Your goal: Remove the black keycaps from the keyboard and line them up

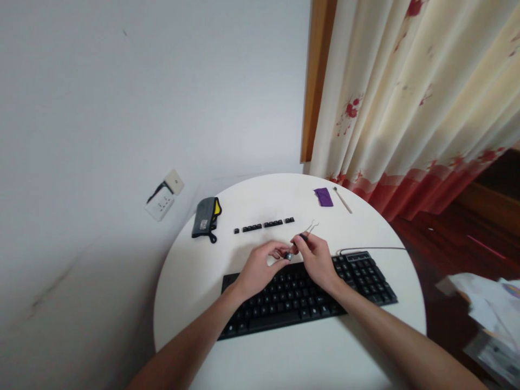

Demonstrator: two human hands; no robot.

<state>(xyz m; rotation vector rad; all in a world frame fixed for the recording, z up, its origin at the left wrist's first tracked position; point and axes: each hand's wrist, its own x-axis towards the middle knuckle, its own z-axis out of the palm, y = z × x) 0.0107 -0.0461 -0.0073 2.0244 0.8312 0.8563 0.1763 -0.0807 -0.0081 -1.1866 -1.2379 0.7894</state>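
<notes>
My left hand point(258, 269) is closed, pinching a small black keycap point(288, 255) between thumb and fingertips above the keyboard's back edge. Beside it, my right hand point(319, 261) grips a keycap puller point(311, 227) by its dark handle. The puller's two thin wire prongs point up and away from me, and part of its handle is hidden by my fingers. Under both hands lies a black keyboard point(280, 314), slightly angled on the table. Behind the hands, several black keycaps point(273, 223) are lined up in small groups, with a single keycap point(236, 231) at the left end.
A grey pouch point(204, 218) with a yellow inside sits at the round white table's point(179, 303) left rim. Toward the back right are a purple cloth point(324, 197) and a thin brush point(343, 201). The keyboard's cable point(374, 248) runs off the right side.
</notes>
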